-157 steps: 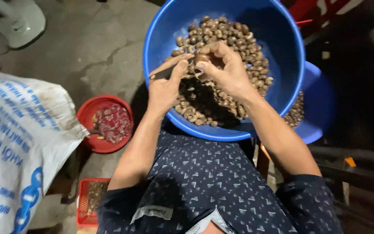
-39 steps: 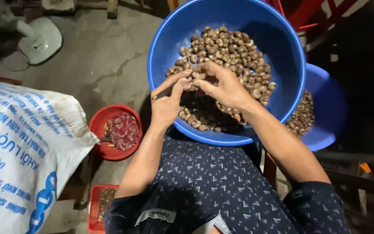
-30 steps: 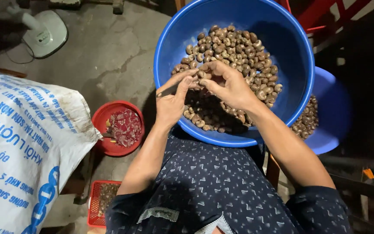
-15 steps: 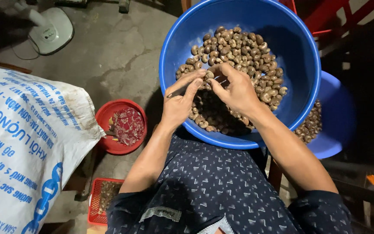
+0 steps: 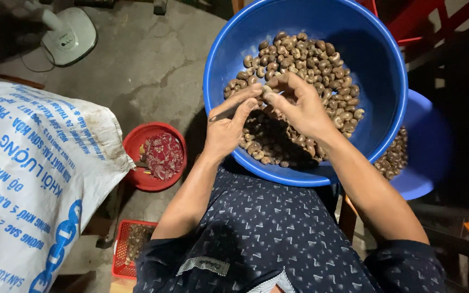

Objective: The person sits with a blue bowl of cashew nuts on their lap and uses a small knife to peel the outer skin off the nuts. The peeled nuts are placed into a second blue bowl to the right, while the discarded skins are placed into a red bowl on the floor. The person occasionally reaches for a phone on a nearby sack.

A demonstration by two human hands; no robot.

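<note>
Since the frame 0.5 s ago, both hands have barely shifted over the tub; the fingertips have drawn a little closer together, and the view has slid so the tub sits slightly further right.

Both hands meet above the nuts (image 5: 305,70) heaped in the blue tub (image 5: 378,81). The right hand (image 5: 299,106) pinches 1 nut (image 5: 267,90) between thumb and forefinger, a narrow grip closed on it. The left hand (image 5: 226,127) comes in from the other side, its thumb and forefinger nearly straight and touching the same nut; a thin dark tool (image 5: 219,115) seems to lie along its palm, though the view is too dim to be sure, and I cannot tell whether that hand truly grips anything. The pinched nut hangs just above the heap, near the tub's middle.

Under the hands more nuts lie in shadow against the near wall. Beyond the right wrist, a 2nd blue basin (image 5: 427,157) holds a smaller batch. Outward from the left hand sit a red bowl (image 5: 137,157) with reddish scraps and a printed white sack (image 5: 33,184). Near the left elbow is a red crate (image 5: 121,252). Far beyond the left hand stands a white fan base (image 5: 71,38).
</note>
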